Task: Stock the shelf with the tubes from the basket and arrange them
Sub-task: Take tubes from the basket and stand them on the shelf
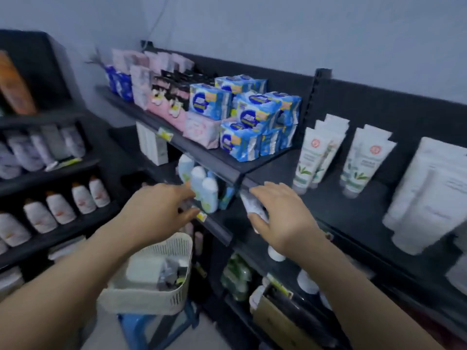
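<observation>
Right hand (280, 213): fingers grasping a tube (252, 205).
Left hand (161, 210): blurred, cannot tell its grip.
Advice: stand it cap-down beside the upright tubes (313, 157) on the shelf (341, 213).

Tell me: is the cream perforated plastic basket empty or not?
Not empty. The cream perforated plastic basket holds a white pack and dark small items; whether they are tubes, cannot tell.

No text is legible to you in this frame; motion blur throughout.

- White tubes (307, 160) on the shelf (353, 213): round red emblem, grey print lines, unreadable.
- Blue packs (255, 114): dark oval label, yellow patch, lettering smeared.
- Yellow price tag (165, 134) on the shelf rail: digits not resolvable.
</observation>
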